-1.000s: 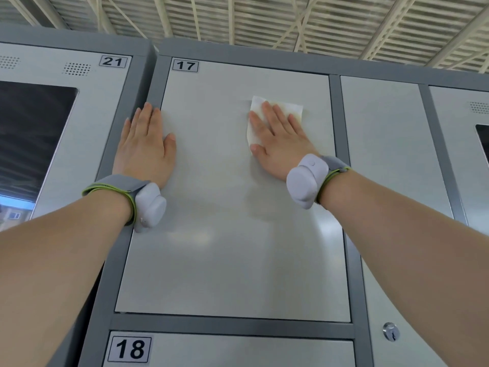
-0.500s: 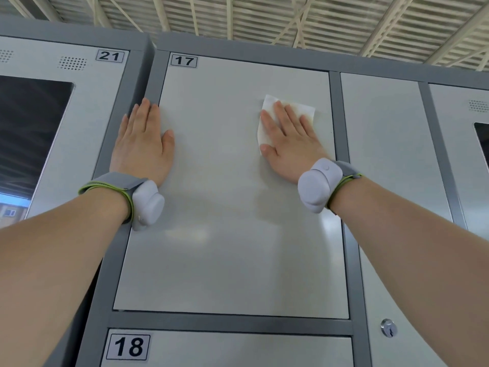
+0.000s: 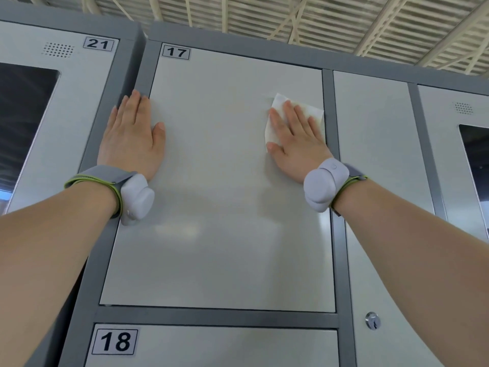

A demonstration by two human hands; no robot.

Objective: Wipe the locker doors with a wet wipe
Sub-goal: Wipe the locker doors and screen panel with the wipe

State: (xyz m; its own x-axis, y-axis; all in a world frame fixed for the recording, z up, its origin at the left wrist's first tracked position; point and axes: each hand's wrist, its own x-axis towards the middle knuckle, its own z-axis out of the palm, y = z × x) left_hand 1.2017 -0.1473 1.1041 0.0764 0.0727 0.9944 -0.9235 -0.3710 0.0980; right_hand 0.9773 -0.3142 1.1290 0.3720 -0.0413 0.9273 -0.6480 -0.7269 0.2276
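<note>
Slatted ceiling (image 3: 291, 17) over shut grey lockers (image 3: 340, 260), contents hidden; plate 17 (image 3: 176, 52), plate 21 (image 3: 98, 44), plate 18 (image 3: 115, 341) readable. Right hand (image 3: 299, 147) flat, pressing wet wipe (image 3: 277, 103) onto door 17 (image 3: 217, 207) at 2 o'clock; left hand (image 3: 129, 139) flat at 10 o'clock, holding nothing.

Doors (image 3: 225, 181) bear label 21 (image 3: 98, 44), label 17 (image 3: 176, 52) and (below) label 18 (image 3: 115, 341).

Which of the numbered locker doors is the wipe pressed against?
Door 17: the right hand presses the wet wipe flat near its right edge. Door 18 and door 21 carry none.
</note>
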